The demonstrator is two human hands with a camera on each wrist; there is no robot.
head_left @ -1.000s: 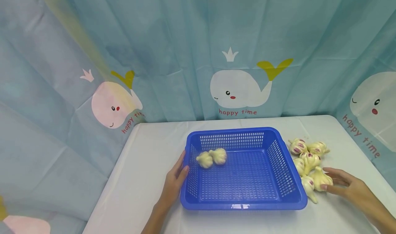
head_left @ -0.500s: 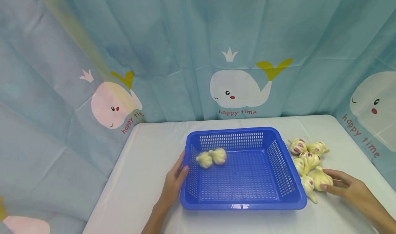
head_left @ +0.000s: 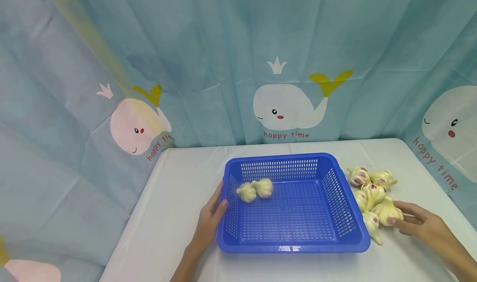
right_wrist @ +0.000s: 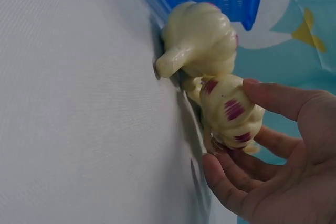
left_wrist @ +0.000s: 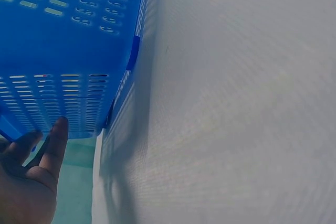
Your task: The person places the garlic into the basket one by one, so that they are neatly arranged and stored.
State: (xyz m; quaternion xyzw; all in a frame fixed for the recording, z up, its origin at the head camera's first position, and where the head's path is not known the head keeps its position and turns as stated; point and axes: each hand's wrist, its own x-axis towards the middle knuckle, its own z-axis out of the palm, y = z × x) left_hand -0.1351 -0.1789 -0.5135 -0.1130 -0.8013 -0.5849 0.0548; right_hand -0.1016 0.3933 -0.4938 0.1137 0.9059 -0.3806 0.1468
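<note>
Right hand [head_left: 427,227], the nearer, pinches a garlic bulb [head_left: 387,212] between thumb and curved fingers; it lies just left of that hand, stem aimed forward. Other bulbs [head_left: 374,193] separate it from the blue basket [head_left: 257,247] farther left, where the left hand [head_left: 207,223] touches the outer wall, fingers nearly straight, gripping nothing.
</note>
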